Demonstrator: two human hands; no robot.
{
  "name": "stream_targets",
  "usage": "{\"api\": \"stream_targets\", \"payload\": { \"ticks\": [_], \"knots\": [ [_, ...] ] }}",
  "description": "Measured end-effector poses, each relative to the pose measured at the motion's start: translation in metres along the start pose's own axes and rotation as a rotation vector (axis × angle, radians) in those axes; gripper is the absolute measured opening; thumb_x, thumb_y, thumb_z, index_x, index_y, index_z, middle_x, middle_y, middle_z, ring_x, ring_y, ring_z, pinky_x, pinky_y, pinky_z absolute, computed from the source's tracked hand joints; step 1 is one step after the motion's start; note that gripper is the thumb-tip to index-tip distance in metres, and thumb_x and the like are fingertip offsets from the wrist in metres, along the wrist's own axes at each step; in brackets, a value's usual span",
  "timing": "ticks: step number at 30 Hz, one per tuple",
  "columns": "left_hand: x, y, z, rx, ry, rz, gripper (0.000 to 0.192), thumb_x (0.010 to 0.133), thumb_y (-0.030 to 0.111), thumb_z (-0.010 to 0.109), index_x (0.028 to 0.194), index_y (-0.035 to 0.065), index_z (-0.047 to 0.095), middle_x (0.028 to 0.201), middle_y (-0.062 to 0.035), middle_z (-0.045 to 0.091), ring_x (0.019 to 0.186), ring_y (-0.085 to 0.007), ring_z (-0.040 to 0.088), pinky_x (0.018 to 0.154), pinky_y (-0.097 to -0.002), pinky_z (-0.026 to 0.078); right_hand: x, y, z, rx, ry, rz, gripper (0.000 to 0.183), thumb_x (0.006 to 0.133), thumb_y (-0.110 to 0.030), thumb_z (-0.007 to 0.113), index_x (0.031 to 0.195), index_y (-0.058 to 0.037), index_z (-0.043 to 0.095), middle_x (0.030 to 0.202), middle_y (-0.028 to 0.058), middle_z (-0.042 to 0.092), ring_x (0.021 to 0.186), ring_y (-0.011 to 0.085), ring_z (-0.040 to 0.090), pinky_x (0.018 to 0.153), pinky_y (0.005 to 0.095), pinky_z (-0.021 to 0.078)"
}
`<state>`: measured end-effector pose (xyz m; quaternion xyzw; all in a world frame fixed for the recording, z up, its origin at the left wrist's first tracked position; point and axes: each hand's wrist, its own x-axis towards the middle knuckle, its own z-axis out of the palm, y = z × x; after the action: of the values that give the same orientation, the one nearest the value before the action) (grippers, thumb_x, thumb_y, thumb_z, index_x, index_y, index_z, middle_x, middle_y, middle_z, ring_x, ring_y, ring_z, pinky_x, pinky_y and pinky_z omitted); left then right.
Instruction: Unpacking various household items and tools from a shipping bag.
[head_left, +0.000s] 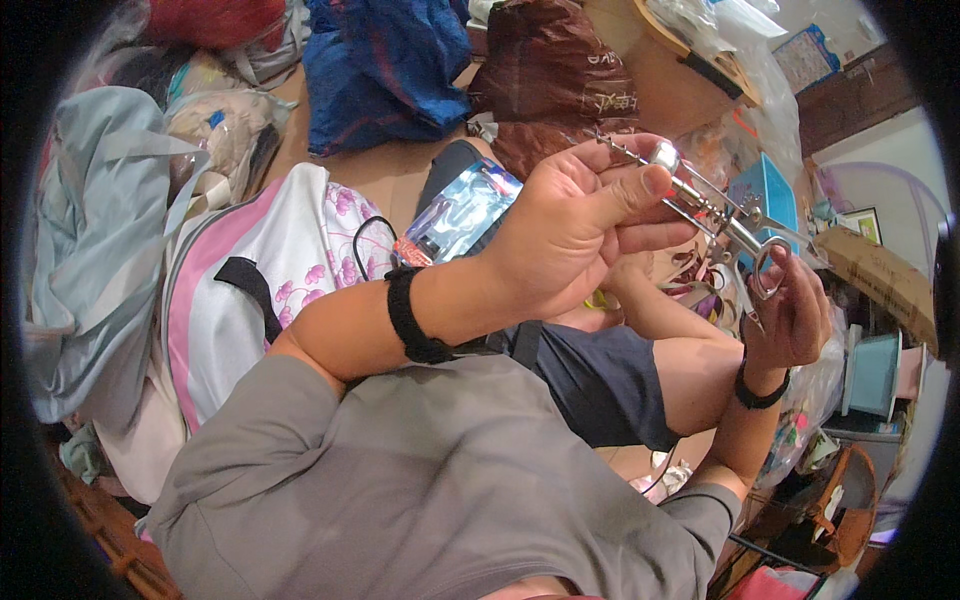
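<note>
A shiny metal wing corkscrew (701, 199) is held between both hands, well above my lap. My left hand (585, 217) grips its bell end between thumb and fingers, and the spiral worm sticks out past the fingers. At the other end, my right hand (791, 307) has its fingers on the ring-shaped handle (769, 268). The toothed levers stand out to either side near that ring. A clear and blue plastic package (461, 214) with a red printed corner lies beyond my left forearm, near my leg.
A white bag with pink flowers (300, 247) lies at left, beside pale blue fabric (97, 247). Blue (382, 75) and brown (555, 67) bags stand ahead. At right are a blue plastic bin (776, 191), a cardboard box (877, 277) and clear plastic bags (814, 390).
</note>
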<state>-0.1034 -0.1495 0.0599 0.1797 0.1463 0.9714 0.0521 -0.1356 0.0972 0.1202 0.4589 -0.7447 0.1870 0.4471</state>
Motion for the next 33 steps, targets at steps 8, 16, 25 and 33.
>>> {"api": "stream_targets", "payload": {
  "ticks": [8, 16, 25, 33],
  "knots": [
    [0.0, -0.003, 0.003, 0.069, 0.009, 0.011, 0.032, 0.094, 0.013, 0.059, 0.125, 0.0056, 0.053, 0.123, -0.0165, 0.06, 0.113, -0.0287, 0.061, 0.094, -0.0424, 0.055, 0.004, 0.0, -0.002, 0.267, -0.254, 0.346, 0.033, 0.095, -0.025, 0.059, 0.083, 0.0038, 0.068, 0.069, 0.0129, 0.066, 0.054, 0.0175, 0.061, 0.053, 0.0297, 0.0467],
    [0.001, -0.002, -0.002, 0.056, 0.042, -0.064, 0.03, 0.097, 0.023, 0.056, 0.121, 0.0044, 0.055, 0.118, -0.0134, 0.063, 0.11, -0.025, 0.063, 0.094, -0.0381, 0.055, -0.013, 0.011, 0.002, 0.662, -0.085, 0.532, 0.047, 0.096, -0.041, 0.056, 0.09, 0.0053, 0.063, 0.077, 0.0125, 0.067, 0.066, 0.0159, 0.064, 0.055, 0.0264, 0.0488],
    [-0.002, -0.007, -0.002, -0.001, 0.05, -0.049, 0.03, 0.093, 0.014, 0.061, 0.121, 0.0049, 0.055, 0.12, -0.0135, 0.062, 0.109, -0.026, 0.063, 0.093, -0.0407, 0.056, 0.007, 0.006, -0.002, 0.073, -0.158, -0.071, 0.022, 0.073, -0.006, 0.074, 0.094, -0.0019, 0.07, 0.082, 0.0132, 0.07, 0.068, 0.0244, 0.067, 0.062, 0.0319, 0.0498],
    [0.0, -0.01, -0.004, 0.019, 0.007, 0.018, 0.03, 0.093, 0.009, 0.06, 0.122, 0.0046, 0.055, 0.119, -0.0139, 0.062, 0.11, -0.0256, 0.063, 0.092, -0.043, 0.056, -0.01, 0.022, -0.001, 0.382, -0.286, 0.294, 0.037, 0.097, -0.03, 0.056, 0.089, 0.004, 0.069, 0.075, 0.0125, 0.069, 0.058, 0.0172, 0.063, 0.056, 0.0253, 0.0476]
  ]
}}
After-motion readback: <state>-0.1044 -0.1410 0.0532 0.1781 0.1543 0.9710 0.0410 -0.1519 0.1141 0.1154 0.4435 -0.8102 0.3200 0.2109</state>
